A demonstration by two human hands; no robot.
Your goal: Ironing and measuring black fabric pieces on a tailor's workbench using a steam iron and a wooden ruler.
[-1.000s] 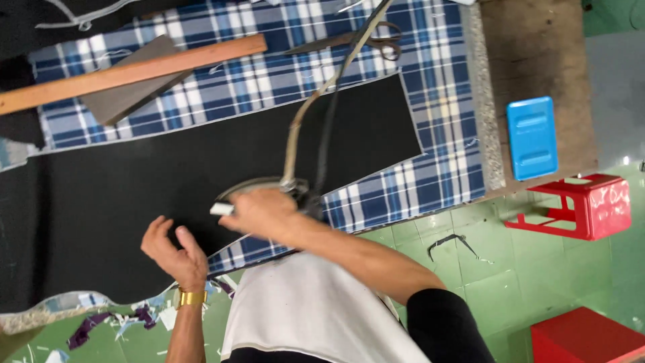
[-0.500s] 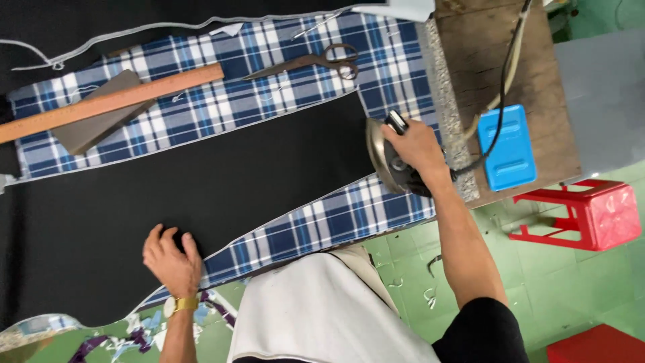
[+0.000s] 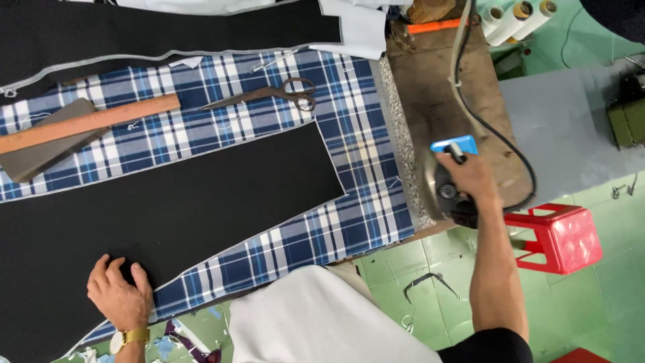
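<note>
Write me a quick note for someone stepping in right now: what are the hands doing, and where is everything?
Left hand: flat on the black fabric, pressing it to the plaid-covered table.
Right hand: gripping the iron at the wooden side board, beside a blue pad.
Scissors and wooden ruler lie untouched above the fabric.
Done: fabric lies spread flat. Left: iron is off the fabric.

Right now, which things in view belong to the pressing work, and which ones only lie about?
In use:
- iron, gripped by right hand
- black fabric, under left hand
- plaid cover

Lying about:
- scissors
- wooden ruler
- thread cones
- red stool
</note>
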